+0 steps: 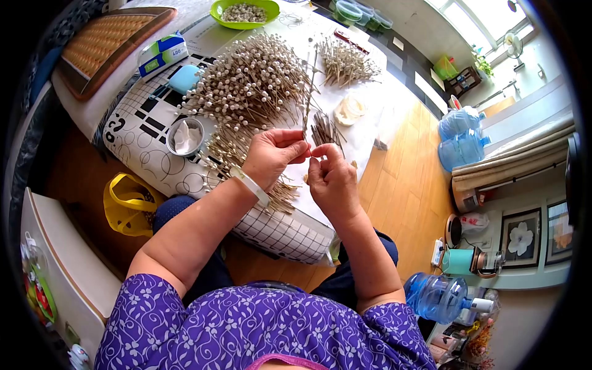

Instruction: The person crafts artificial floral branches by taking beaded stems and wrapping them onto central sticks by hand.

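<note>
My left hand point(274, 157), with a pale bangle on its wrist, pinches a long thin budded stem point(310, 86) that stands up from the fingertips. Close against it, my right hand point(334, 182) is closed, thumb and forefinger pressed together at the stem's lower end; what lies between those fingers is too small to make out. Left of the stem spreads a large pile of stems with round whitish buds point(246, 77). More thin stems point(234, 154) lie partly hidden behind my left hand. Just beyond my right hand are short brown sticks point(327, 131) and a cream-coloured roll point(349, 111).
A small bowl with white tissue point(185, 137), a light blue case point(185, 79) and a tissue pack point(163, 55) stand left on the table. At the back are a green bowl of buds point(245, 13) and another stem bundle point(346, 61). A yellow bag point(126, 206) hangs low left.
</note>
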`<state>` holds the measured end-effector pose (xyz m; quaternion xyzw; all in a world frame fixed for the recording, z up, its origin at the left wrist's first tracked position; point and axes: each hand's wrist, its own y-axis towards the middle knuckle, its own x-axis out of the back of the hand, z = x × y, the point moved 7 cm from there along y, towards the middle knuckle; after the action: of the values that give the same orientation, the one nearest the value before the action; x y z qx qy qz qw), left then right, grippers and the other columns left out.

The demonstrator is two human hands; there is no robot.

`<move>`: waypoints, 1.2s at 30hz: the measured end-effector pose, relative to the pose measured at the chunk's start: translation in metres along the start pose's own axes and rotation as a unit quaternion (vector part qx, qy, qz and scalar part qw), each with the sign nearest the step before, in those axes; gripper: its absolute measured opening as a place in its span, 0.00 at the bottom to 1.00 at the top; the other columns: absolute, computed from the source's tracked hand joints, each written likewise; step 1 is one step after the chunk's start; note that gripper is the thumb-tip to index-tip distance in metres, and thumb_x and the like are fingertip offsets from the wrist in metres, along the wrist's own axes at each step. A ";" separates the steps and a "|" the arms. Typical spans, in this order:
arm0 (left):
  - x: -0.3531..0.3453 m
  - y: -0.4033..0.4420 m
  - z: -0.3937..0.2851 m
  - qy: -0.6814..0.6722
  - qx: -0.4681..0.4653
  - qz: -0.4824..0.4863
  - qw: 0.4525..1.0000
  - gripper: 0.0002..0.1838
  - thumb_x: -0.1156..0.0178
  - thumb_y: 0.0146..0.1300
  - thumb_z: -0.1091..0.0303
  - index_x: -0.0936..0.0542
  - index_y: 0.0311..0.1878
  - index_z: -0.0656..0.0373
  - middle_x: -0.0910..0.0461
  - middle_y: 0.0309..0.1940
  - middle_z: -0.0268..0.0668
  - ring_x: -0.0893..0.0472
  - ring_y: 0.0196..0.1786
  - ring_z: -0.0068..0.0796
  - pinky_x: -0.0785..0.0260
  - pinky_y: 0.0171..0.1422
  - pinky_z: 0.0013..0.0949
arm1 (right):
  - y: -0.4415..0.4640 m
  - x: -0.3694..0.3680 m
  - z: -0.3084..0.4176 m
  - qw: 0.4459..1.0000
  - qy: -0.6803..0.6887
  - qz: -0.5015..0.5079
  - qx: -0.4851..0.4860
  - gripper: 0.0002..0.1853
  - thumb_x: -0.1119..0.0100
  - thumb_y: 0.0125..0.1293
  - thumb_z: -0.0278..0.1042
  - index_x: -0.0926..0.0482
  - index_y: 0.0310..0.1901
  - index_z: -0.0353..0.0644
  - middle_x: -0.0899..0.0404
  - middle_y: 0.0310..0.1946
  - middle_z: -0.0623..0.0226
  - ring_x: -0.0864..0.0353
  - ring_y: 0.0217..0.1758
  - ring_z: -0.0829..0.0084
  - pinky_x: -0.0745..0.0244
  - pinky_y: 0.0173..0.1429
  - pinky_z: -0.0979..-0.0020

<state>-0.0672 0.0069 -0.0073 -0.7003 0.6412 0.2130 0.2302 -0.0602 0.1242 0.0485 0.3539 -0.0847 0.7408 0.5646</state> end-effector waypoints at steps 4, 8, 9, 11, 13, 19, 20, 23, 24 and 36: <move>0.003 0.002 0.005 -0.018 -0.007 -0.009 1.000 0.12 0.41 0.53 0.79 0.26 0.42 0.72 0.21 0.33 0.43 0.21 0.35 0.27 0.25 0.40 0.26 | 0.000 -0.004 0.005 0.997 -0.041 -0.019 0.056 0.05 0.48 0.56 0.25 0.33 0.32 0.41 0.29 0.13 0.58 0.26 0.17 0.58 0.33 0.21 0.62; 0.002 0.001 0.007 -0.036 -0.004 -0.019 0.999 0.12 0.40 0.53 0.78 0.27 0.42 0.71 0.22 0.34 0.44 0.21 0.35 0.28 0.25 0.41 0.27 | -0.001 -0.007 0.006 0.997 -0.056 -0.021 0.056 0.06 0.48 0.55 0.25 0.34 0.33 0.41 0.28 0.14 0.57 0.26 0.18 0.57 0.32 0.22 0.61; 0.003 0.001 0.008 -0.034 -0.002 -0.020 0.999 0.12 0.40 0.53 0.78 0.27 0.42 0.71 0.22 0.34 0.43 0.21 0.35 0.28 0.25 0.41 0.27 | -0.002 -0.008 0.009 0.994 -0.071 -0.026 0.076 0.06 0.48 0.55 0.26 0.34 0.33 0.41 0.28 0.14 0.57 0.26 0.18 0.57 0.31 0.22 0.61; 0.004 0.002 0.008 -0.030 0.000 -0.020 0.999 0.13 0.40 0.53 0.78 0.27 0.42 0.71 0.22 0.34 0.43 0.21 0.36 0.28 0.25 0.41 0.27 | -0.002 -0.010 0.013 0.991 -0.086 -0.032 0.096 0.06 0.48 0.55 0.26 0.34 0.33 0.40 0.28 0.14 0.57 0.25 0.18 0.57 0.31 0.22 0.61; 0.005 0.002 0.006 -0.031 -0.007 -0.022 0.999 0.13 0.40 0.53 0.78 0.27 0.42 0.70 0.22 0.34 0.43 0.21 0.35 0.28 0.25 0.41 0.27 | -0.002 -0.011 0.017 0.988 -0.086 -0.042 0.121 0.05 0.49 0.56 0.26 0.34 0.33 0.40 0.28 0.14 0.57 0.26 0.18 0.57 0.31 0.22 0.62; 0.006 0.001 0.009 -0.047 0.012 -0.025 0.999 0.09 0.41 0.54 0.78 0.25 0.39 0.66 0.21 0.33 0.41 0.21 0.37 0.29 0.25 0.42 0.30 | -0.006 -0.010 0.024 0.977 -0.110 -0.056 0.173 0.05 0.49 0.56 0.26 0.34 0.32 0.40 0.28 0.15 0.58 0.26 0.17 0.58 0.32 0.21 0.63; 0.006 0.001 0.008 -0.047 0.012 -0.025 0.998 0.09 0.41 0.54 0.78 0.25 0.39 0.66 0.21 0.33 0.41 0.21 0.37 0.29 0.25 0.42 0.30 | -0.006 -0.010 0.024 0.977 -0.111 -0.055 0.173 0.05 0.49 0.56 0.26 0.34 0.32 0.40 0.28 0.15 0.58 0.26 0.17 0.58 0.32 0.21 0.63; 0.005 0.001 0.008 -0.057 0.014 -0.027 0.998 0.11 0.41 0.54 0.77 0.27 0.41 0.69 0.22 0.32 0.43 0.20 0.34 0.28 0.24 0.40 0.28 | -0.008 -0.009 0.027 0.973 -0.118 -0.067 0.187 0.04 0.49 0.56 0.26 0.34 0.31 0.40 0.28 0.14 0.59 0.26 0.17 0.59 0.33 0.20 0.64; 0.005 0.001 0.008 -0.058 0.017 -0.029 0.998 0.11 0.41 0.54 0.77 0.27 0.41 0.69 0.22 0.32 0.42 0.20 0.34 0.28 0.24 0.40 0.28 | -0.008 -0.009 0.027 0.974 -0.132 -0.058 0.173 0.03 0.48 0.55 0.25 0.32 0.30 0.40 0.27 0.16 0.58 0.26 0.18 0.59 0.32 0.22 0.65; -0.019 -0.018 -0.002 -0.012 0.103 0.096 0.990 0.09 0.44 0.57 0.77 0.25 0.41 0.65 0.21 0.31 0.40 0.21 0.32 0.26 0.25 0.39 0.28 | 0.020 0.005 -0.037 0.905 0.403 0.055 -0.123 0.09 0.43 0.59 0.31 0.22 0.38 0.35 0.26 0.21 0.76 0.33 0.21 0.88 0.39 0.24 0.86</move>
<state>-0.0513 0.0223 0.0061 -0.6053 0.7212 0.1755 0.2874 -0.0943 0.1401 0.0297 -0.0517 0.0404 0.8337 0.5483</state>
